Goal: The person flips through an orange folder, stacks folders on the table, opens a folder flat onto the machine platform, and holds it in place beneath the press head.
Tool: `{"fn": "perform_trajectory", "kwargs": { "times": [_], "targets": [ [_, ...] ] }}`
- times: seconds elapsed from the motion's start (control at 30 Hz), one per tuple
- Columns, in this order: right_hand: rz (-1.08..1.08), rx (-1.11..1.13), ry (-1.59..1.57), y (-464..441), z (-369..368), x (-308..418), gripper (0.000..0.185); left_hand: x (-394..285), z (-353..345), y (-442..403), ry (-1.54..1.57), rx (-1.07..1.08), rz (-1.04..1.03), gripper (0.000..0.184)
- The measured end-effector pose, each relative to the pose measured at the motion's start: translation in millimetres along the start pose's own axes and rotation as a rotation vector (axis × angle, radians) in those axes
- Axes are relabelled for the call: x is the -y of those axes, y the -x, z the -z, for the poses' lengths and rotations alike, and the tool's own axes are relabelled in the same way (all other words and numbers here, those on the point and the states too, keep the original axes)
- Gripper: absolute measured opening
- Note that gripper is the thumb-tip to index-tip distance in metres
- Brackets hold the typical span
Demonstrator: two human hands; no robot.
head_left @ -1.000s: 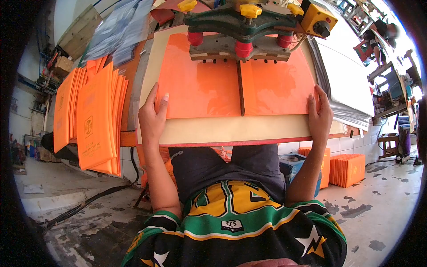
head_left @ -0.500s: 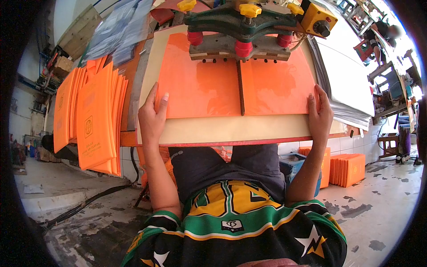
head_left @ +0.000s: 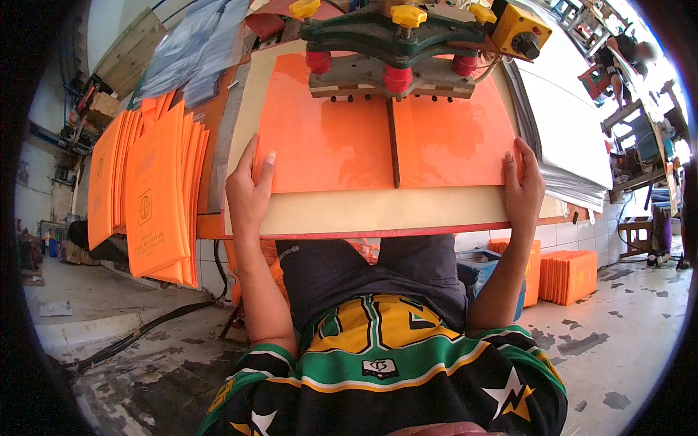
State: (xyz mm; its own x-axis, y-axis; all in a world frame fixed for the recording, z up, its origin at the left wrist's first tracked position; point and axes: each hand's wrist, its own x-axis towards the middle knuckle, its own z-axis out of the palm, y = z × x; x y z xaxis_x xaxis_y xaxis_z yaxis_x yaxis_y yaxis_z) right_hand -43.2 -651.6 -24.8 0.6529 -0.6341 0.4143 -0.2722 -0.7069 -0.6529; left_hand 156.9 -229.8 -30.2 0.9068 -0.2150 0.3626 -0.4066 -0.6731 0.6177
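A wide orange plastic sheet (head_left: 327,145) lies on a cream board (head_left: 385,211) with a red front edge. My left hand (head_left: 249,195) holds the sheet's left edge near its front corner, thumb on top and fingers along the side. At the opposite edge my right hand (head_left: 525,190) grips in the same manner; its lower fingers are hidden. A narrow dark bar (head_left: 394,145) runs front to back across the sheet's middle. Over the sheet's far part stands a dark green press head (head_left: 396,33) with yellow knobs, red spacers and a metal plate (head_left: 356,80) underneath.
Orange printed covers (head_left: 156,203) hang in stacks at the left, below clear plastic sheets (head_left: 193,54). White sheets (head_left: 567,109) are piled at the right. A yellow control box (head_left: 520,33) is beside the press. More orange covers (head_left: 569,277) stand on the floor near a blue bin (head_left: 480,272).
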Motion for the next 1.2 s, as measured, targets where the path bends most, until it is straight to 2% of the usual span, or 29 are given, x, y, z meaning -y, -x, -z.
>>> {"fn": "perform_trajectory", "kwargs": {
  "times": [0.97,1.03,1.2],
  "targets": [
    [-0.013,0.000,-0.014,0.0,-1.5,-0.6,0.045,-5.4,2.3,0.4,-0.005,-0.011,-0.004,0.061],
    [-0.011,0.001,-0.007,-0.2,-0.7,0.1,0.045,-8.1,4.6,0.4,0.025,0.043,0.089,0.057],
    [0.003,-0.005,0.004,-0.3,-0.4,-1.3,0.044,-0.9,0.6,-0.1,-0.004,0.002,0.013,0.061]
  ]
}}
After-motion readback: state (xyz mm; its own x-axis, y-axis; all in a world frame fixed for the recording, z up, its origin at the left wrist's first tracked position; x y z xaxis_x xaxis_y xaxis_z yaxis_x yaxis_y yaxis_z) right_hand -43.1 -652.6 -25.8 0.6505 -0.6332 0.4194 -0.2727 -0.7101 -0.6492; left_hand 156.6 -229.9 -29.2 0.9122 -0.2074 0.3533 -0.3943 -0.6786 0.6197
